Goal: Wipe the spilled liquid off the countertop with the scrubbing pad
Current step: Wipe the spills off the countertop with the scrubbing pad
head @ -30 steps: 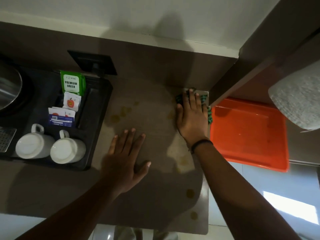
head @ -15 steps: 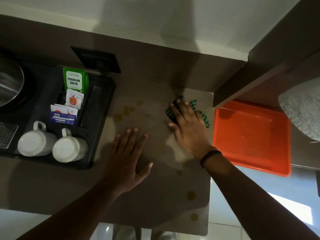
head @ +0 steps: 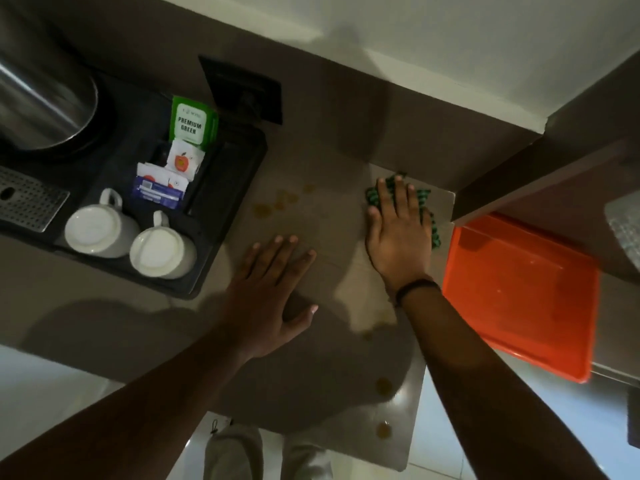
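Right hand (head: 398,237) lies flat, fingers spread, pressing the green scrubbing pad (head: 424,199) onto the counter (head: 329,188) near its far right corner; left hand (head: 266,292) rests open-palmed beside amber spill drops (head: 277,202).

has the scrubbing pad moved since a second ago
Yes. The scrubbing pad under the right hand slid out from the counter's back right corner, leftward.

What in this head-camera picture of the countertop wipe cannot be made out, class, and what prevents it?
- Scrubbing pad: mostly hidden under the right hand; only green edges show.
- Any liquid beneath either hand: covered by the left hand and the right hand.
- Metal pot: cut off by the left edge.
- Small print on the tea sachets: too small.
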